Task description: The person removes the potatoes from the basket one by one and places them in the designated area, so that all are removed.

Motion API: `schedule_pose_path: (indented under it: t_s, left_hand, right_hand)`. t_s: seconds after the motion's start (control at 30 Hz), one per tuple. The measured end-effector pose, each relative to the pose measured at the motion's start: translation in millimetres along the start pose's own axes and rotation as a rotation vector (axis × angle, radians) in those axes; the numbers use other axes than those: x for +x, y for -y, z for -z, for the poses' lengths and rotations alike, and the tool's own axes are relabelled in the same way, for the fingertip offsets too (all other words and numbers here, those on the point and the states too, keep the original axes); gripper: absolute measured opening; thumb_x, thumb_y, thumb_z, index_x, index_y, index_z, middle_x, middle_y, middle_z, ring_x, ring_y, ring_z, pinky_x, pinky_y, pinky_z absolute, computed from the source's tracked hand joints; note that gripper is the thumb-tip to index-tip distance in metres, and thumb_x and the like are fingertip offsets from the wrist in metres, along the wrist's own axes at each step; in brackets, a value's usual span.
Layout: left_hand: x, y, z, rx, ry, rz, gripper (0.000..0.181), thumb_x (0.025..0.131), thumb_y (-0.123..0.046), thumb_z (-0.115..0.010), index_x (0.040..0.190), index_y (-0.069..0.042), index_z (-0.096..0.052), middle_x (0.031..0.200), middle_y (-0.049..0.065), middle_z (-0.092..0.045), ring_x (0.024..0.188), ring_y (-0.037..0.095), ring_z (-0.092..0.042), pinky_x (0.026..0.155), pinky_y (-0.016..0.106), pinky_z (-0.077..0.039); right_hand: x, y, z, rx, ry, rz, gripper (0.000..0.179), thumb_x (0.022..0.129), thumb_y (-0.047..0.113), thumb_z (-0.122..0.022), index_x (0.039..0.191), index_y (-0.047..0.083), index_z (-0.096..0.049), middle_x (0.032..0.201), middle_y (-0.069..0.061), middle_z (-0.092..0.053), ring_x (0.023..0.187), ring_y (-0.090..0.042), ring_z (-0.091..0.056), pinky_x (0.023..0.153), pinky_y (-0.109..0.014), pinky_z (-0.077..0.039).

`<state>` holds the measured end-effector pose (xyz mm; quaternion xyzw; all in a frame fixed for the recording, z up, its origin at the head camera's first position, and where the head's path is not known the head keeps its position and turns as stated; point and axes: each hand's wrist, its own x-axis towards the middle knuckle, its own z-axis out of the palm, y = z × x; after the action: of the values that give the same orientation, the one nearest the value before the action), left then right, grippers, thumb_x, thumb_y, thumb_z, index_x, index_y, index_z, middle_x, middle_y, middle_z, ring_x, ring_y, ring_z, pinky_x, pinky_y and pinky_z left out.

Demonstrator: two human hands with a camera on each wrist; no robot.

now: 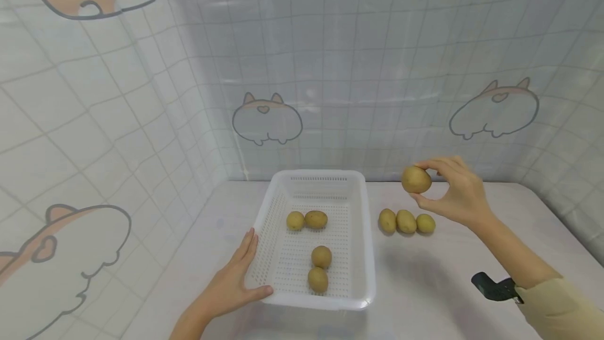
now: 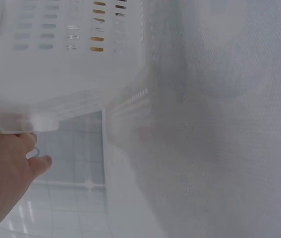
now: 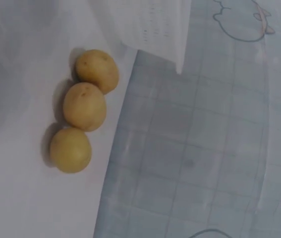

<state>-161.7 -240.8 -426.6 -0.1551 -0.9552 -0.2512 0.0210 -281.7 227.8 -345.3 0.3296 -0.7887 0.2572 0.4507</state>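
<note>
My right hand (image 1: 455, 193) pinches a potato (image 1: 416, 179) between thumb and fingers, raised above the right part of the table. Below it, three potatoes (image 1: 406, 222) lie in a row on the table, also visible as potatoes (image 3: 84, 106) in the right wrist view. A white perforated basket (image 1: 369, 256) stands left of them. Inside are two potatoes (image 1: 316, 219) side by side towards the back and two potatoes (image 1: 318, 279) touching near the front. My left hand (image 1: 226, 285) rests spread at the basket's front left corner, fingers along the left rim, thumb at the front rim.
The white table (image 1: 415, 287) runs back to a hanging sheet (image 1: 330, 135) with a grid and dog drawings, which also encloses both sides. A black strap (image 1: 495, 287) is at the right wrist. Through the basket's slotted side (image 2: 46, 59), some potato colour shows.
</note>
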Motion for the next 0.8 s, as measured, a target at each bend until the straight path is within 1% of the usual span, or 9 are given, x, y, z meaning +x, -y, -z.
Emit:
schedule_pose_path:
  t_s: [0.1, 0.17, 0.37, 0.47, 0.6, 0.73, 0.8]
  left_hand:
    - [-0.2, 0.6, -0.5, -0.002, -0.001, -0.006, 0.113, 0.075, -0.055, -0.075, 0.152, 0.001, -0.014, 0.160, 0.016, -0.004, 0.142, 0.040, -0.016, 0.101, 0.063, -0.034]
    - [-0.3, 0.9, -0.4, -0.002, -0.002, -0.006, 0.113, 0.076, -0.056, -0.074, 0.152, 0.001, -0.014, 0.160, 0.016, -0.004, 0.142, 0.039, -0.016, 0.102, 0.062, -0.033]
    - [1.1, 0.8, 0.0, 0.003, -0.005, -0.002, 0.113, 0.075, -0.056, -0.074, 0.152, 0.002, -0.015, 0.160, 0.016, -0.003, 0.142, 0.039, -0.015, 0.103, 0.061, -0.032]
    - [1.4, 0.9, 0.1, 0.005, -0.002, 0.003, 0.113, 0.075, -0.056, -0.074, 0.152, 0.002, -0.015, 0.160, 0.016, -0.003, 0.142, 0.039, -0.016, 0.103, 0.062, -0.032]
    - [1.6, 1.7, -0.1, 0.009, 0.004, 0.007, 0.113, 0.075, -0.057, -0.074, 0.152, 0.001, -0.014, 0.160, 0.015, -0.002, 0.142, 0.039, -0.015, 0.102, 0.062, -0.033]
    - [1.5, 2.1, -0.4, 0.007, 0.012, 0.008, 0.113, 0.076, -0.057, -0.073, 0.153, 0.000, -0.012, 0.161, 0.013, 0.000, 0.143, 0.039, -0.014, 0.102, 0.062, -0.033]
    - [1.4, 2.1, -0.4, 0.002, 0.014, 0.006, 0.113, 0.076, -0.057, -0.073, 0.153, 0.000, -0.012, 0.161, 0.012, 0.001, 0.143, 0.039, -0.014, 0.103, 0.062, -0.032]
  right_hand:
    - [-5.8, -5.8, 2.9, -0.012, -0.011, -0.008, 0.064, 0.077, 0.064, -0.059, 0.103, 0.006, -0.069, 0.096, -0.005, -0.070, 0.086, -0.020, -0.053, 0.075, -0.007, -0.037]
    - [-8.8, -8.8, 6.0, -0.023, -0.011, -0.016, 0.065, 0.077, 0.064, -0.059, 0.102, 0.005, -0.069, 0.095, -0.005, -0.070, 0.086, -0.020, -0.053, 0.075, -0.008, -0.038]
    - [-15.2, -15.3, 17.6, -0.058, 0.025, -0.059, 0.067, 0.076, 0.064, -0.059, 0.103, 0.003, -0.069, 0.094, -0.007, -0.069, 0.086, -0.019, -0.052, 0.070, -0.014, -0.040]
    - [-18.6, -19.1, 21.5, -0.068, 0.038, -0.068, 0.067, 0.076, 0.064, -0.058, 0.104, 0.003, -0.069, 0.095, -0.007, -0.069, 0.086, -0.019, -0.052, 0.072, -0.011, -0.038]
    - [-23.3, -24.0, 25.3, -0.067, 0.029, -0.076, 0.069, 0.076, 0.065, -0.059, 0.105, 0.004, -0.069, 0.095, -0.008, -0.069, 0.086, -0.021, -0.052, 0.076, -0.007, -0.034]
    - [-28.8, -29.4, 30.1, -0.073, 0.021, -0.093, 0.072, 0.076, 0.067, -0.058, 0.105, 0.002, -0.069, 0.095, -0.010, -0.069, 0.087, -0.022, -0.051, 0.080, -0.006, -0.032]
    - [-31.6, -31.9, 32.8, -0.086, 0.018, -0.103, 0.073, 0.076, 0.068, -0.057, 0.104, 0.002, -0.069, 0.095, -0.011, -0.068, 0.087, -0.022, -0.051, 0.079, -0.006, -0.031]
